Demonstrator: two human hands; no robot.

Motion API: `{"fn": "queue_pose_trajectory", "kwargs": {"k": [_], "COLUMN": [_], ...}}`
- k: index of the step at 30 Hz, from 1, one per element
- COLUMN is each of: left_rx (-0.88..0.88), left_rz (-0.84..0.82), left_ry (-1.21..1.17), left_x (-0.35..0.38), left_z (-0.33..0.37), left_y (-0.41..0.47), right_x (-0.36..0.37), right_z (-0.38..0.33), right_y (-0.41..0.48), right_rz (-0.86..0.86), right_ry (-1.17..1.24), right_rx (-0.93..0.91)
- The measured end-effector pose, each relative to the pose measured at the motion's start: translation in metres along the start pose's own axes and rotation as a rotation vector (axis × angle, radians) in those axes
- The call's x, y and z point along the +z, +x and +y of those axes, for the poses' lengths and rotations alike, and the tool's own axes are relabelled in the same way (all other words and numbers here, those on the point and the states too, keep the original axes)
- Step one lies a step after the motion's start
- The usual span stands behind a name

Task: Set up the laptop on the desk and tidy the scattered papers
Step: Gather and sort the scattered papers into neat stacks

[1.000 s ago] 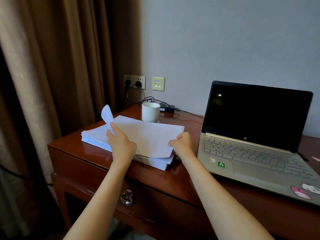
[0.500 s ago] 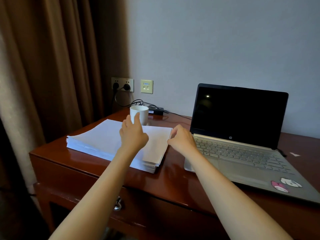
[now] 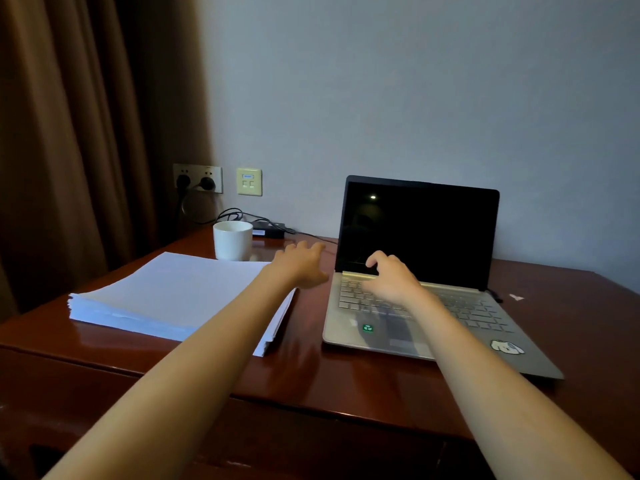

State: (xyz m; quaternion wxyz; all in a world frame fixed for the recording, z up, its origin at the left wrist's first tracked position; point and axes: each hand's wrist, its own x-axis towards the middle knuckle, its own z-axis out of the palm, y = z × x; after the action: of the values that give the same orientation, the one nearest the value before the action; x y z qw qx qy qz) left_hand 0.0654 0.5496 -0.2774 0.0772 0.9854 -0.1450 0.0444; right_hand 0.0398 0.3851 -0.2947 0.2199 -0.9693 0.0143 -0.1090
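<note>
- While the papers (image 3: 166, 296) look pretty much sorted, sitting as one squared-off stack on the left part of the bench (image 3: 311, 375), both hands are over by the laptop (image 3: 415, 230). It's on the right half of the bench, lid up, screen black.
- Left hand (image 3: 301, 265) hovers over the bare strip between the stack and the laptop's left edge. Fingers are stretched toward the far side, grip open and empty. My guess is it's going for the lid's left side or the cable behind.
- Right hand (image 3: 391, 278) is above the far-left keys, fingers loosely bent, index up by the hinge. Nothing held, so an open grip too. Can't tell if a fingertip actually touches the screen's bottom edge.
- White cup (image 3: 232, 240) stands just beyond the stack's far corner, close enough that a careless left-arm sweep could knock it.
- Charger brick (image 3: 268, 230) lies behind the cup, lead running to the wall socket (image 3: 198, 178). Power is probably why the laptop sits this close.
- One tiny white scrap (image 3: 516, 297) right of the laptop looks not yet tidied.
</note>
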Motion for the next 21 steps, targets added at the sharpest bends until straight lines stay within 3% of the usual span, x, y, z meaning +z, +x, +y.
{"fn": "queue_pose_trajectory", "kwargs": {"k": [7,21], "left_rx": [0.124,0.347], "left_rz": [-0.103,-0.141], "left_ry": [-0.038,0.027], "left_x": [0.006,0.032], "left_z": [0.053,0.150], "left_y": [0.012,0.032], "right_x": [-0.018,-0.065], "right_z": [0.044,0.130], "right_y": [-0.010,-0.033], "right_rz": [0.057,-0.051], "right_ry": [-0.079,-0.195], "right_rx": [0.098,0.226]}}
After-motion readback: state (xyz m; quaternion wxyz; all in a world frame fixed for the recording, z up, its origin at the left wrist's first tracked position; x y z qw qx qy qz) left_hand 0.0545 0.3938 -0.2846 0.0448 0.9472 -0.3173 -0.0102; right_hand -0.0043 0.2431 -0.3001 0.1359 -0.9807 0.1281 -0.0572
